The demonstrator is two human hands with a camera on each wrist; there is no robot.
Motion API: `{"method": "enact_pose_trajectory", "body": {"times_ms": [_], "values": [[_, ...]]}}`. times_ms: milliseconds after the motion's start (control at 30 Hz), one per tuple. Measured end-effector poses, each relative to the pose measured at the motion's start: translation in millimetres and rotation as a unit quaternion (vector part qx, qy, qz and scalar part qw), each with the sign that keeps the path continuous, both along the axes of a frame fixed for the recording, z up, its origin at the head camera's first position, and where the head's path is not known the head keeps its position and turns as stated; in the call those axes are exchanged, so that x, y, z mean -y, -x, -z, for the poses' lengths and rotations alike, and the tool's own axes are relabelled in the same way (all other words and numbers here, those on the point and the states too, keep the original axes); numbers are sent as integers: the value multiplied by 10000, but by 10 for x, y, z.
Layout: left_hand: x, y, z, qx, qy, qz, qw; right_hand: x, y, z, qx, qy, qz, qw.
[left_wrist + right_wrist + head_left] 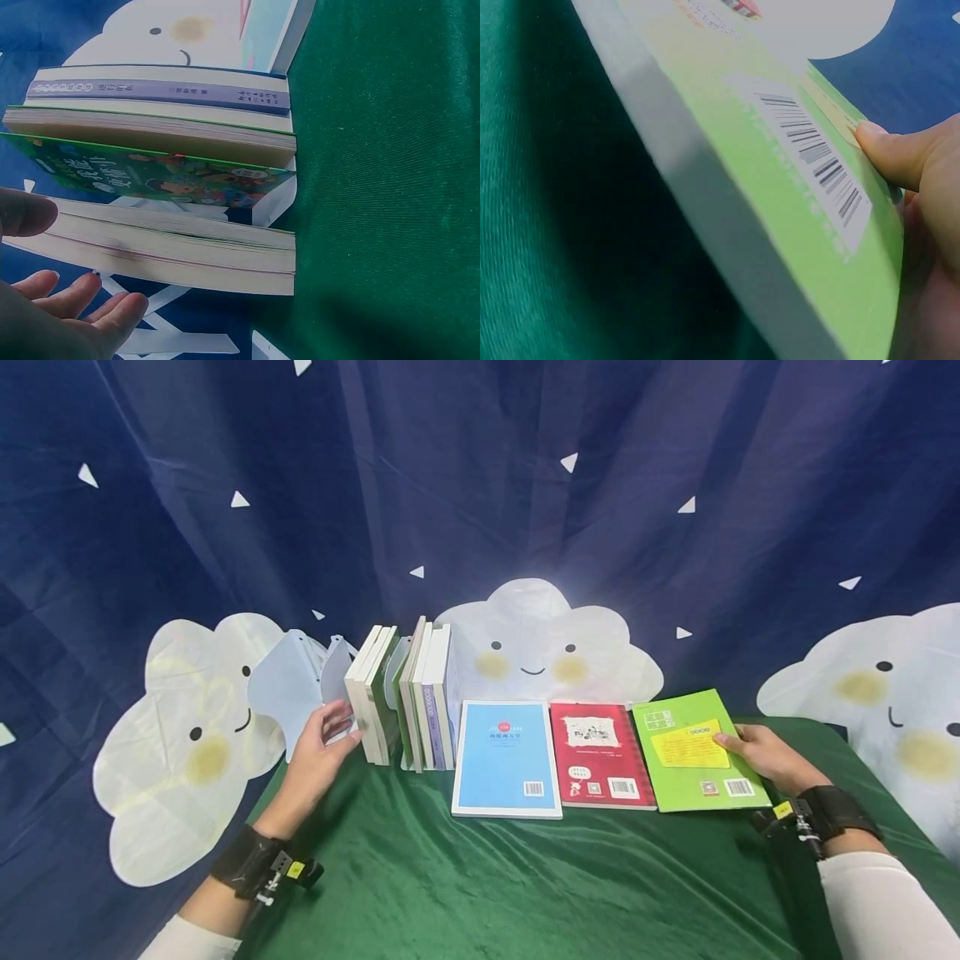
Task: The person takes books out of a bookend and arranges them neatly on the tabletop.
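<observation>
At the right, a green book (705, 777) with a yellow panel is gripped at its right edge by my right hand (772, 756), the thumb (881, 146) on the cover and the other fingers mostly hidden beneath. In the right wrist view the book is tilted, with dark shadow under its near edge. My left hand (322, 760) is at the left end of a row of upright books (435, 718), its thumb near the leftmost cream-edged books (187, 251). Its other fingers (116, 322) are spread loosely beside them, apart from the pages.
A blue book (506, 768) and a red book (600, 777) lie flat between the upright row and the green book. Pale bookends (285, 681) stand left of the row. Green cloth (525, 885) covers the table; a dark blue curtain (480, 485) hangs behind.
</observation>
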State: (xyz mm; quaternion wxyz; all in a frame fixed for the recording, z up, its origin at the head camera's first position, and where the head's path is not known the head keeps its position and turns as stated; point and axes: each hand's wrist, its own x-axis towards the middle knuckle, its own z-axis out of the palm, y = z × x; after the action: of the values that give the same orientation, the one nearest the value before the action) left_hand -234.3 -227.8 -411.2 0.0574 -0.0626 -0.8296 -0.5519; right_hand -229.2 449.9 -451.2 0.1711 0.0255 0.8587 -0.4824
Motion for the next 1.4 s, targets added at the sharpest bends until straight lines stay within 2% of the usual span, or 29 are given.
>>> {"method": "enact_pose_trajectory", "body": {"times_ms": [400, 500, 600, 667, 767, 867, 1067, 1200, 1400], "values": [[-3, 7, -20, 147, 217, -76, 9996, 102, 23, -21, 167, -157, -48, 9997], [-12, 14, -36, 167, 139, -60, 9997, 119, 39, -15, 103, -368, -58, 9993], [-21, 10, -42, 173, 113, -30, 9998, 151, 54, -13, 0, -833, -90, 9965], [-23, 6, -38, 178, 114, -7, 9998, 172, 64, -17, -56, -1294, -56, 9916], [-16, 4, -30, 205, 148, 1, 9997, 210, 64, -32, -110, -2064, 103, 9783], [-4, 5, -32, 218, 223, -10, 9995, 243, 46, -24, -113, -2557, 425, 9658], [-15, 19, -44, 232, 198, 71, 9995, 283, -15, 56, -213, -2736, 924, 9572], [-26, 43, -39, 279, 124, 74, 9995, 307, -49, 55, -340, -2842, 928, 9537], [-64, 126, -33, 244, 113, 167, 9995, 373, -127, -43, -495, -3388, 721, 9368]]}}
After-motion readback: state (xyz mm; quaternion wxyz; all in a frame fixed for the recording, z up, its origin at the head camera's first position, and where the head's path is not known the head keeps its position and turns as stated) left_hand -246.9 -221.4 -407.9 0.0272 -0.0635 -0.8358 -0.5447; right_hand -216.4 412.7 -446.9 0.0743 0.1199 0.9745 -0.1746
